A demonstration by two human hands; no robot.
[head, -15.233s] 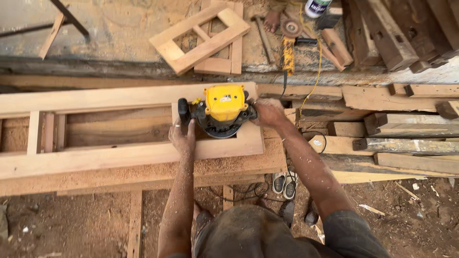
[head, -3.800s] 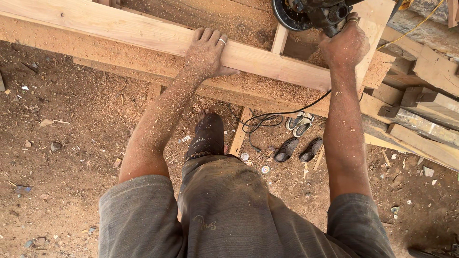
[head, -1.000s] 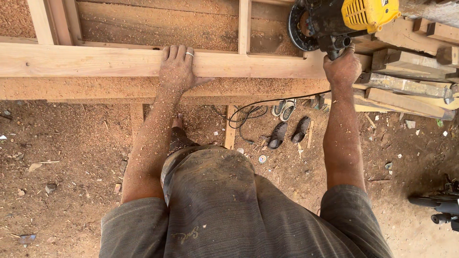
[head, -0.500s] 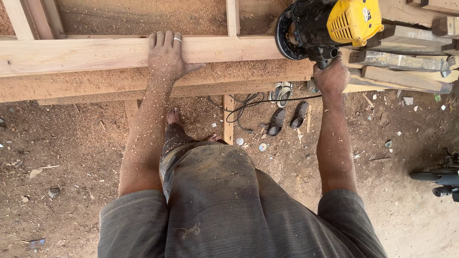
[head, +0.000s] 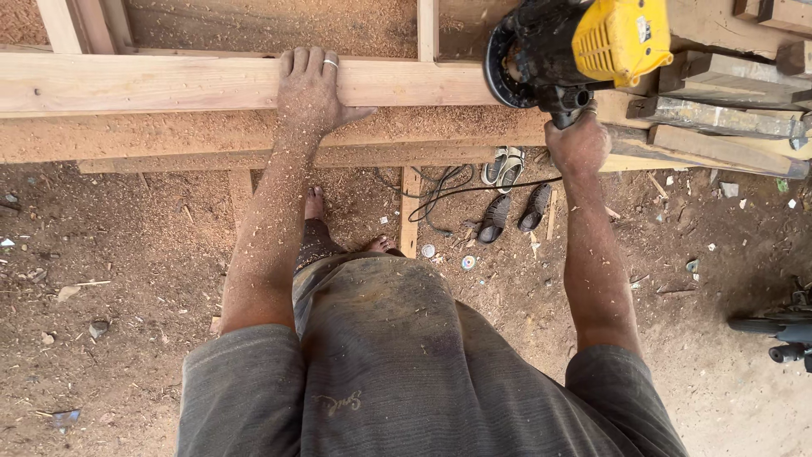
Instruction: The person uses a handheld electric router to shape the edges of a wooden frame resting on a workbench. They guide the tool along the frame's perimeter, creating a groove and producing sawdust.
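Observation:
My left hand (head: 313, 89) lies flat, fingers spread, on the front rail of a long pale wooden frame (head: 152, 83) resting on a sawdust-covered bench. A ring shows on one finger. My right hand (head: 578, 145) grips the lower handle of a black and yellow power router (head: 579, 46), tilted on its side at the frame's right end, its round black base facing left. A black cord (head: 474, 188) trails from it down toward the ground. Both forearms are dusted with sawdust.
Stacked timber pieces (head: 727, 127) lie to the right of the bench. Two pairs of sandals (head: 510, 199) sit on the dirt under the bench edge, near a wooden bench leg (head: 409, 211). A dark machine part (head: 782, 326) shows at the right edge. My bare feet stand on dirt.
The view has shifted so the frame and router sit lower and larger. My right hand keeps hold of the router; my left hand stays flat on the rail.

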